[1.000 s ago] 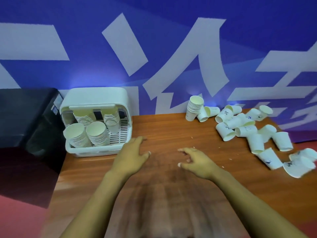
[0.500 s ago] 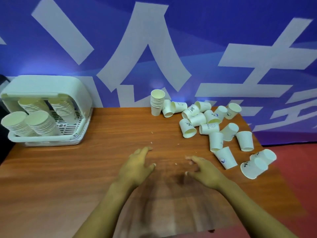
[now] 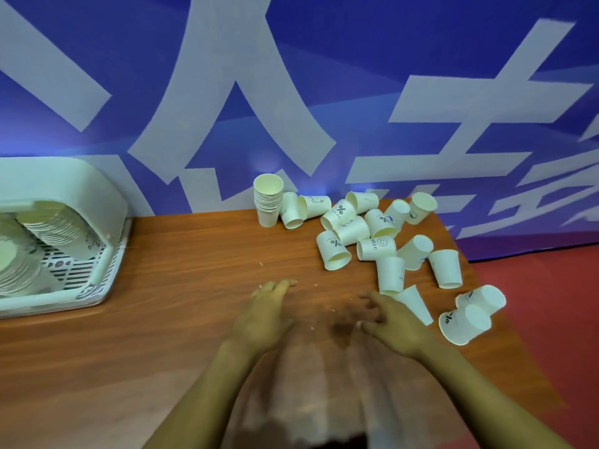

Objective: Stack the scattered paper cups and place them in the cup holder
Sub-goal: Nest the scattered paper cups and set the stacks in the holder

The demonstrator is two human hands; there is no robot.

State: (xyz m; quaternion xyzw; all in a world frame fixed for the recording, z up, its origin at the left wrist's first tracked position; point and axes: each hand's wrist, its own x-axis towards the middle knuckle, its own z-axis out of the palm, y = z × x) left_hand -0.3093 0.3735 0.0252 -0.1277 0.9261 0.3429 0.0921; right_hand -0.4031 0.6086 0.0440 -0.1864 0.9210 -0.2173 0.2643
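Observation:
Several white paper cups [image 3: 372, 234] lie scattered on their sides across the right part of the wooden table [image 3: 178, 270]. An upright stack of cups [image 3: 267, 205] stands at the back by the wall. The white cup holder [image 3: 107, 254] sits at the far left with stacks of cups lying in it. My left hand [image 3: 264, 314] rests flat on the table with straight fingers and holds nothing. My right hand [image 3: 392, 322] hovers low over the table with fingers spread and loosely bent, empty, just left of a fallen cup [image 3: 415, 303].
A blue wall with large white characters [image 3: 259, 108] rises right behind the table. The table's right edge [image 3: 505, 319] drops to a red floor [image 3: 557, 319]; two cups [image 3: 470, 315] lie close to that edge.
My view has swung to the right, so the cup holder slid to the left edge and the scattered cups came nearer the middle. Both hands stay empty on the table.

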